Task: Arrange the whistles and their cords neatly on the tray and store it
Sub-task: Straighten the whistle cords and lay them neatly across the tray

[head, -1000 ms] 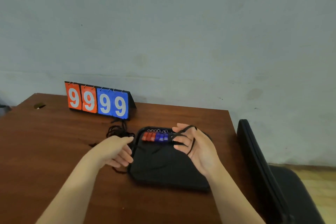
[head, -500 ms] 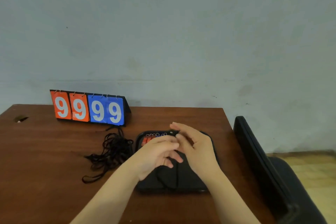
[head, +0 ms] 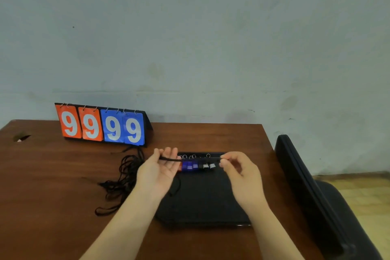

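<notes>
left hand (head: 157, 172), right hand (head: 242, 172) now apart, cord (head: 171, 159) taut in both pinches above tray's (head: 202, 200) whistles (head: 197, 164)

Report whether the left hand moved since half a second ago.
Yes. The left hand has moved left, from over the middle of the flat black tray to its left edge, away from the right hand, a black cord between them.

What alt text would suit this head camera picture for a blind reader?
A person's left hand and right hand pinch a black cord stretched between them over a row of red, blue and black whistles on a black tray. The tray lies on a table; a tangle of cords and a scoreboard reading 9999 sit to its left.
</notes>
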Demonstrator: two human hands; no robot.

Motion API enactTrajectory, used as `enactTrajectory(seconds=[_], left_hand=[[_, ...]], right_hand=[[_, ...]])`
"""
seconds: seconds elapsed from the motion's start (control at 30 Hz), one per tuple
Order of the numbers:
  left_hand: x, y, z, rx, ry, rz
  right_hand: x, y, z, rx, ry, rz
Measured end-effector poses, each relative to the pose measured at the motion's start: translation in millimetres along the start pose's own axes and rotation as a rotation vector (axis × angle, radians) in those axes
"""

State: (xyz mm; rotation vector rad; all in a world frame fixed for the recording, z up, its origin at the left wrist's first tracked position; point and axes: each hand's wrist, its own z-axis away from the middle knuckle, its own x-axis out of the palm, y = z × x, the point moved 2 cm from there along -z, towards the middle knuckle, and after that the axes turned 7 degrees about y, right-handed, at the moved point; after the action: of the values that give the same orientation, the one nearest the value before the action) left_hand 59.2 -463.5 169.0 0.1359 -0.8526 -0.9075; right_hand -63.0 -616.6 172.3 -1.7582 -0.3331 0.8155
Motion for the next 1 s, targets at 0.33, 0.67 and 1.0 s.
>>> enactTrajectory(seconds=[0.33,0.67,1.0], left_hand=[[-61,37,-48,0.307,0.287,-0.408],[-103,16,-116,0.259,0.293,-1.084],[-85,7,-171,0.442,0.383,-1.288]], right_hand=[[-48,76,-35,0.443,0.284,-0.300],[-56,174,-65,0.839,0.290,-0.192],[-39,212,-99,0.941,0.239,-0.143]])
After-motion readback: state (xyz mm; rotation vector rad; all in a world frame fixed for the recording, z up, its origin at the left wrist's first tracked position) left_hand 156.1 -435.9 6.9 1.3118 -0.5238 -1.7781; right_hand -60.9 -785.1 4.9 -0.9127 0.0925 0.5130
